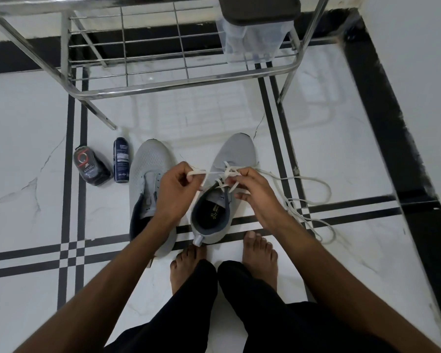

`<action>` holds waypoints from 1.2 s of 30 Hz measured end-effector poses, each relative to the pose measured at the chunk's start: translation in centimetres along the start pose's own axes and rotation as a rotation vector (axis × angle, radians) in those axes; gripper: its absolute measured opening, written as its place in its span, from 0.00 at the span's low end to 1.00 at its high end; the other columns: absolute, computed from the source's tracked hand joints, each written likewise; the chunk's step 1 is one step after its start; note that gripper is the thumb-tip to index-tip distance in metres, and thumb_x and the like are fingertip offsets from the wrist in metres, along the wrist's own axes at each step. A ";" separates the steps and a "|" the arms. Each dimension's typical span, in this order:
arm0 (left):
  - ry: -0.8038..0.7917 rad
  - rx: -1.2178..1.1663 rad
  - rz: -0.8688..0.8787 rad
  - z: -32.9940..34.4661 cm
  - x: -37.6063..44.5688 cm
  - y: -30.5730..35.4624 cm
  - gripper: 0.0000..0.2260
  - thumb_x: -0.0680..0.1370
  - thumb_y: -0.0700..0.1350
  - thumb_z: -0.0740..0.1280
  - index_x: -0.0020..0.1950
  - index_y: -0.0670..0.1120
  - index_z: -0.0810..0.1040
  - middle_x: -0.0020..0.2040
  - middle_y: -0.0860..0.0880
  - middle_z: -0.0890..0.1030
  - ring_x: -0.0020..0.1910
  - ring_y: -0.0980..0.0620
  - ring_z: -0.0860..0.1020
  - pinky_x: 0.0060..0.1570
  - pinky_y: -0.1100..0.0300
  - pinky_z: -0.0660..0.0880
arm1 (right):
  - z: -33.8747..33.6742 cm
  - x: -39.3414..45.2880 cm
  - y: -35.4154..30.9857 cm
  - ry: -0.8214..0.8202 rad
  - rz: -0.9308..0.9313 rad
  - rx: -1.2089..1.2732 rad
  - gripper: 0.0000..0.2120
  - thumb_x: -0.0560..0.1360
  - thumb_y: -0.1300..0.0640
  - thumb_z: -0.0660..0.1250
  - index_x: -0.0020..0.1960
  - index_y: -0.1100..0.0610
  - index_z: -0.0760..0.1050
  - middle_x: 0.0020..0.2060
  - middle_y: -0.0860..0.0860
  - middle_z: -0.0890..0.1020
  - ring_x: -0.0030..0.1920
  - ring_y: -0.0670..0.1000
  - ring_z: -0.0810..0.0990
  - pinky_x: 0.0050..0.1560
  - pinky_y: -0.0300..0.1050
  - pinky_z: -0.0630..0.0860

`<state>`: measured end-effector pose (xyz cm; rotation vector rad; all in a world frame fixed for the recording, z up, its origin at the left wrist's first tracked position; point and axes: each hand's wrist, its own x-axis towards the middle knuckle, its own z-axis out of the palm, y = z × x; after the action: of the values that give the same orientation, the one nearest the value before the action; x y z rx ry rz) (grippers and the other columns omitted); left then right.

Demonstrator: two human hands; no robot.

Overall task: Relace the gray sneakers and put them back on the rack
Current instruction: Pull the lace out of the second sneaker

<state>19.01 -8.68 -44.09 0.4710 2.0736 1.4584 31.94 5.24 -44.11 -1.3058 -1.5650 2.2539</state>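
My left hand (175, 189) and my right hand (252, 189) each pinch the flat white lace (215, 172) over the right gray mesh sneaker (231, 159) on the floor.

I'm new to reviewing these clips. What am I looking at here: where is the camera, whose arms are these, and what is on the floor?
There is one picture, from a camera worn on a person's head, looking down at their own bare arms and feet. No machine is involved. On the tiled floor stand two gray sneakers. The left hand pinches one end of a white lace, and the right hand pinches it at the eyelets of the right sneaker; the rest trails loose to the right. The left sneaker has no lace. Beside it stand a dark spray can and a small dark bottle. Behind is a metal shoe rack.
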 end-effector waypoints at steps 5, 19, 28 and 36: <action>0.503 -0.207 -0.380 0.0 1.5 0.8 0.10 0.80 0.47 0.57 0.42 0.43 0.71 0.33 0.47 0.71 0.30 0.52 0.71 0.38 0.55 0.71 | -1.2 0.2 -0.3 0.215 0.215 0.369 0.09 0.83 0.59 0.57 0.48 0.58 0.74 0.30 0.52 0.77 0.40 0.53 0.81 0.55 0.51 0.79; -0.315 0.911 0.183 0.8 0.6 0.1 0.21 0.75 0.52 0.71 0.68 0.52 0.76 0.60 0.48 0.77 0.55 0.45 0.79 0.53 0.48 0.77 | 0.5 -0.7 0.5 0.361 -0.467 -0.744 0.26 0.76 0.60 0.67 0.72 0.51 0.65 0.67 0.49 0.67 0.62 0.49 0.71 0.56 0.44 0.76; -0.278 0.594 0.145 0.7 -0.8 -2.2 0.22 0.72 0.41 0.74 0.65 0.46 0.76 0.60 0.46 0.75 0.54 0.49 0.78 0.54 0.61 0.74 | 2.2 1.0 1.8 -0.057 -0.721 -1.308 0.05 0.75 0.60 0.69 0.51 0.58 0.75 0.46 0.54 0.80 0.48 0.56 0.77 0.41 0.48 0.72; -0.288 0.643 0.159 1.0 -1.2 -2.1 0.19 0.73 0.41 0.73 0.64 0.48 0.79 0.60 0.49 0.76 0.54 0.50 0.78 0.55 0.56 0.76 | 0.6 0.1 1.0 0.490 -0.012 -0.333 0.14 0.76 0.64 0.62 0.58 0.50 0.73 0.53 0.50 0.78 0.49 0.49 0.78 0.44 0.43 0.75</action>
<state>20.64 -9.38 -46.02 1.0460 2.2647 0.7058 31.81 4.43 -44.90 -1.7499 -1.7770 1.5314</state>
